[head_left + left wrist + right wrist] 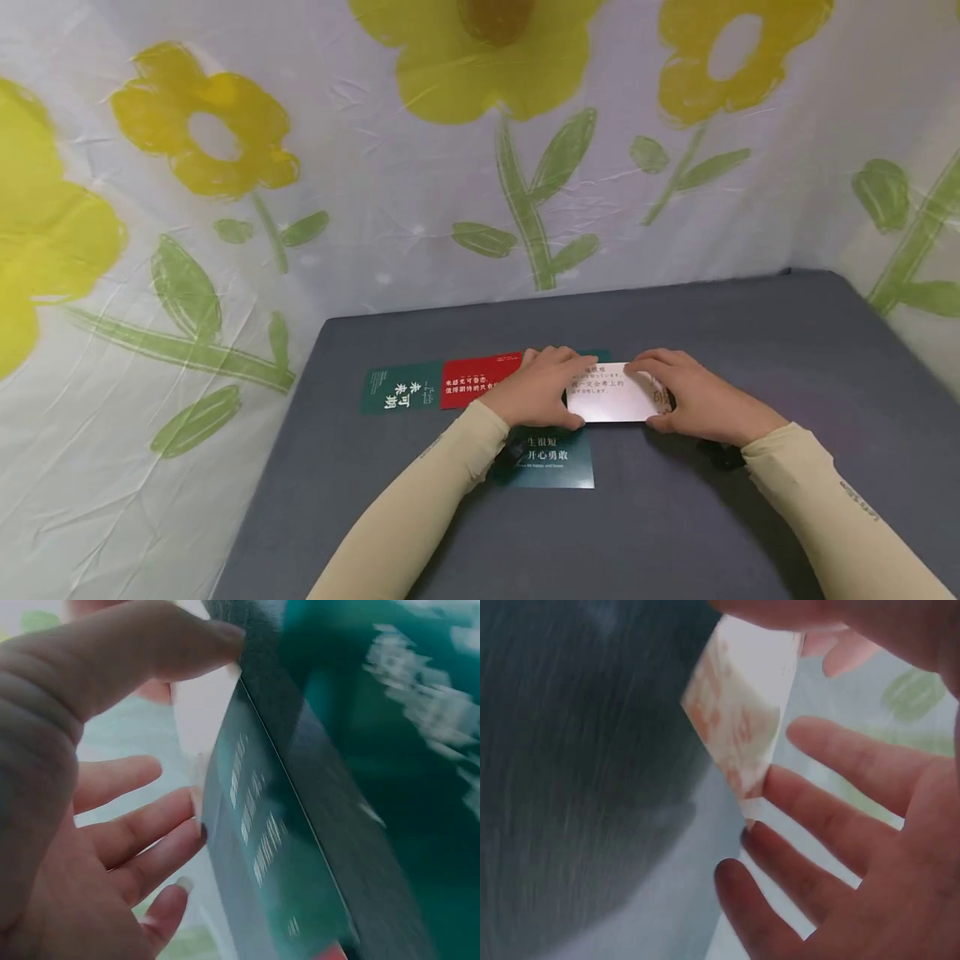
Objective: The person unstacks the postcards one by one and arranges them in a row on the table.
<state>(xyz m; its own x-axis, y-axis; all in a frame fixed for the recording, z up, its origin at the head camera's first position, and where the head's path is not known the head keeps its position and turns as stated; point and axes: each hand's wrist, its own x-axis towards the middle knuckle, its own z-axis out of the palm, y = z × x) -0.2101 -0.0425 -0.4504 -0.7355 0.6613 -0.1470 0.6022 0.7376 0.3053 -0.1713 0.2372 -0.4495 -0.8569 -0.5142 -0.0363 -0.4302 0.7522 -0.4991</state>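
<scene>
A white card point(611, 402) with printed lines of text and a brownish mark at its right end is held between both hands, close over the table. My left hand point(536, 388) pinches its left end, thumb at the near corner and fingers at the far side. At the opposite end, my right hand point(701, 398) grips it the same way. The right wrist view shows the brownish pattern on the white card point(735, 712), tilted between thumb and fingers. Behind the left fingers lies a green card point(603, 356), mostly hidden.
Left of the hands, a red card point(472, 385) lies beside a dark green card point(401, 387), both with white writing. A teal card point(558, 462) lies nearer, partly under the left wrist. The dark grey table point(675, 533) meets a flower-printed cloth point(390, 242) at the back.
</scene>
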